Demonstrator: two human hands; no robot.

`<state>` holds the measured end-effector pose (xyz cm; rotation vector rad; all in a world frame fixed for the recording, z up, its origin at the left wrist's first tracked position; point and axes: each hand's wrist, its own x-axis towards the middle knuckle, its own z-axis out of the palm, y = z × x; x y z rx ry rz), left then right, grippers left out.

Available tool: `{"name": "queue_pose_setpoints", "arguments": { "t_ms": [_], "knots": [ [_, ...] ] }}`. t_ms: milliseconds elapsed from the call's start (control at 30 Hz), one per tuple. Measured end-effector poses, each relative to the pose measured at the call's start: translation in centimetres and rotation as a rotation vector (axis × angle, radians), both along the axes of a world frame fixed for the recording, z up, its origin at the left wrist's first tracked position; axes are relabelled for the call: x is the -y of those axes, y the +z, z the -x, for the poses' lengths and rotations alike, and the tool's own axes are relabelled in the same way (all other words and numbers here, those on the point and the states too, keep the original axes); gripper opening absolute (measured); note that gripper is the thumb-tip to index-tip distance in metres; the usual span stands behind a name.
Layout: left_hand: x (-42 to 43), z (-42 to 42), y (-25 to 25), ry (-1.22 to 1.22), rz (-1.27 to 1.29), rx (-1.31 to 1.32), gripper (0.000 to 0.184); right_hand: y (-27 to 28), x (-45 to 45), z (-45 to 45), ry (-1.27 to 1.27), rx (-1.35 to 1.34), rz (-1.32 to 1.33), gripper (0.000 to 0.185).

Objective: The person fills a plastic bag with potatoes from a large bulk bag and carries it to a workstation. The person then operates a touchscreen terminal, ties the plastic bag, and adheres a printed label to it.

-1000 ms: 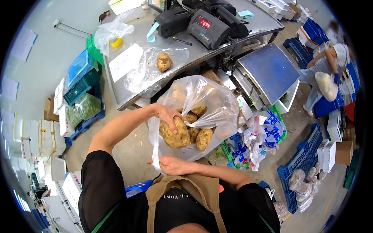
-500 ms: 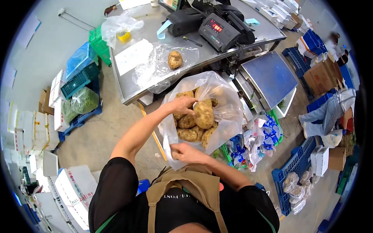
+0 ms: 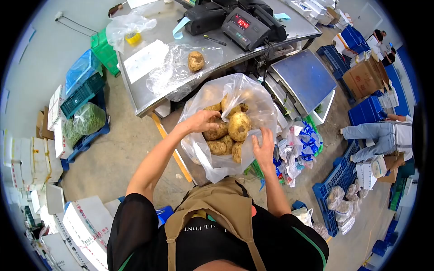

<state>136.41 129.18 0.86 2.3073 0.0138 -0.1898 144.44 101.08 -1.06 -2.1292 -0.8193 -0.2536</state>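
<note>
A clear plastic bag (image 3: 217,165) stands open in front of me, with several dirt-specked potatoes (image 3: 239,126) inside. My left hand (image 3: 202,122) reaches over its left side, fingers apart and curved above a potato (image 3: 215,131); whether they touch it I cannot tell. My right hand (image 3: 264,148) is at the bag's right front edge, thumb and fingers apart against the plastic. Beyond the bag, a single potato (image 3: 196,61) rests on a crumpled plastic sheet (image 3: 171,67) on the metal table.
The metal table (image 3: 135,97) carries a scale display (image 3: 244,28) with red digits, a pen (image 3: 214,40) and yellow tape (image 3: 132,38). A scale platform (image 3: 304,81) stands right of the bag. Blue pallets (image 3: 323,192) and a person in jeans (image 3: 373,135) are farther right; white boxes (image 3: 88,226) stand left.
My left hand has come off the large potato, which now lies on top of the others. My right hand has left the bag's front rim and moved to its right side. The display digits have changed.
</note>
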Motion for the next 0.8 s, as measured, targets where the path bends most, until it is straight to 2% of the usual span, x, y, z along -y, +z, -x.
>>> {"name": "queue_pose_setpoints", "arguments": {
  "t_ms": [67, 167, 267, 367, 467, 567, 667, 767, 800],
  "knots": [
    [0.2, -0.4, 0.9, -0.009, 0.071, -0.074, 0.051, -1.2, -0.3, -2.1, 0.090, -0.059, -0.008, 0.030],
    [0.9, -0.7, 1.9, -0.016, 0.120, 0.040, 0.044, -0.9, -2.3, -5.0, 0.310, -0.185, -0.017, 0.030],
    [1.8, -0.6, 5.6, 0.069, 0.117, -0.188, 0.035, -5.2, -4.0, -8.2, 0.459, -0.129, 0.022, 0.037],
    [2.3, 1.3, 8.7, 0.184, 0.066, -0.126, 0.024, -5.7, -3.9, -9.9, 0.485, 0.108, 0.299, 0.053],
    [2.8, 4.9, 10.0, 0.404, 0.349, 0.047, 0.023, -6.9, -2.6, -10.8, 0.463, 0.206, 0.597, 0.064],
    [2.5, 8.3, 9.8, 0.525, 0.504, 0.157, 0.024, -5.2, -2.2, -10.8, 0.462, 0.218, 0.805, 0.044],
    [1.5, 11.4, 8.7, 0.601, 0.542, 0.141, 0.025, -8.3, -2.7, -12.5, 0.471, 0.320, 0.846, 0.024],
    [1.1, 14.5, 8.3, 0.666, 0.602, 0.163, 0.025, -6.0, -3.7, -13.8, 0.373, 0.306, 0.756, 0.009],
    [0.7, 16.0, 7.9, 0.684, 0.568, 0.149, 0.025, -4.7, -3.6, -14.7, 0.224, 0.228, 0.578, 0.008]
  ]
}}
